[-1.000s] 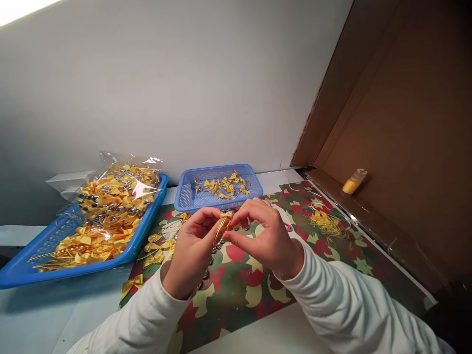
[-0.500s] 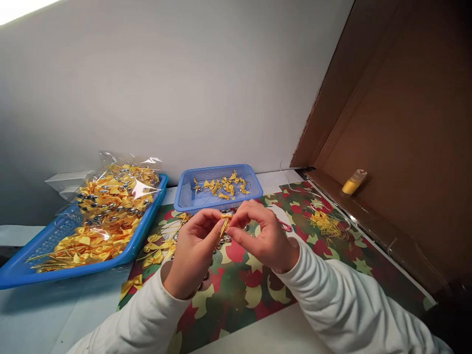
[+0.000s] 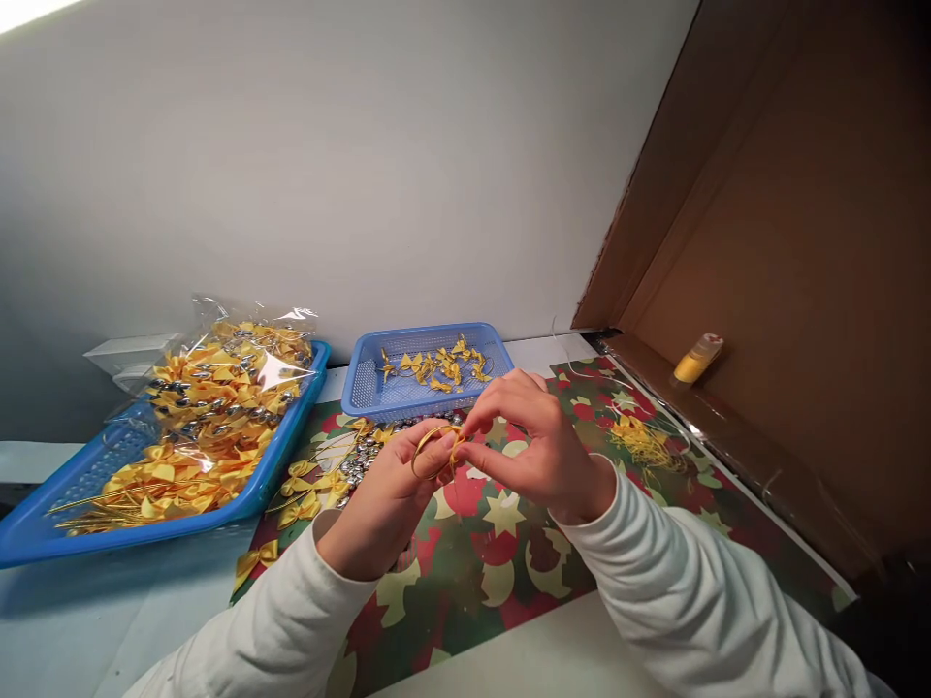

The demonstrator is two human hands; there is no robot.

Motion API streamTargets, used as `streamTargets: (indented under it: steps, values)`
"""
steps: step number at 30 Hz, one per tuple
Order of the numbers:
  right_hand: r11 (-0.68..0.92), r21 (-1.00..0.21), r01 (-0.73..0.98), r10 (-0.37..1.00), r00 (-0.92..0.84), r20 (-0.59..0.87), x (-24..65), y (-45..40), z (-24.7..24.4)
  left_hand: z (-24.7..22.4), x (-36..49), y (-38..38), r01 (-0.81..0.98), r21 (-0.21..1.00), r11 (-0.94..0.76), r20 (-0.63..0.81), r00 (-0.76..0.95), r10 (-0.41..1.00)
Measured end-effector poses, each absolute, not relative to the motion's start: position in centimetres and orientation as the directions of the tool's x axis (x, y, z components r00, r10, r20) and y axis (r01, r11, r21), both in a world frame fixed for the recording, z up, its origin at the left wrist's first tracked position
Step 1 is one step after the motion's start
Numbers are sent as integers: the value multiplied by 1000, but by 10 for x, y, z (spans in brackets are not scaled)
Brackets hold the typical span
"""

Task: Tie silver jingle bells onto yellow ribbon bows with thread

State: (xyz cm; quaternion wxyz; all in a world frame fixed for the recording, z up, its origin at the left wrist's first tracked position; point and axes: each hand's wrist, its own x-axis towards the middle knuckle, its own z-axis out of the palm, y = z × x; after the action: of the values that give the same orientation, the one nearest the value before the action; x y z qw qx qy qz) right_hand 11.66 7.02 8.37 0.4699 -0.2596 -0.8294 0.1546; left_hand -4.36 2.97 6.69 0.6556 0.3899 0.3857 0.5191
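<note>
My left hand (image 3: 393, 499) is closed in a pinch on a looped gold cord (image 3: 417, 454), which bends out over the thumb. Thumb and fingertips of my right hand (image 3: 528, 436) pinch the same cord just right of the left fingertips, where thin yellow strands hang down. Whether a bow sits between the fingertips cannot be made out. Silver beads (image 3: 358, 456) lie in a pile behind my left hand, beside loose yellow ribbon bows (image 3: 309, 490) on the camouflage-patterned mat (image 3: 495, 591).
At the left, a blue tray (image 3: 291, 465) holds yellow bows and a clear bag (image 3: 233, 373) of beaded bows. Behind my hands stands a smaller blue basket (image 3: 364, 388) with a few bows. Yellow threads (image 3: 644, 446) lie at the right, near a thread spool (image 3: 698, 359) by the cardboard wall (image 3: 786, 242).
The gold cord has opened from a narrow bundle into a round loop over my left thumb. My right hand has turned and shifted slightly right and up.
</note>
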Motion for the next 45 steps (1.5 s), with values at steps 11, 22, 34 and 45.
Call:
streamTargets:
  steps: [11,22,34,45]
  values:
    - [881,-419,218,432,-730,530,132,78,96,68,-47,29,-356,883,305,-203,297,933]
    - [749,-652,115,541,-674,503,138,84,100,66,-48,31,-357,903,239,-168,219,961]
    - [252,-952,174,807,-580,108,99,59,59,77,-55,37,-107,987,-120,97,-196,976]
    - [327,-945,2,785,-557,270,138,56,111,79,-62,40,6,997,-79,78,-210,975]
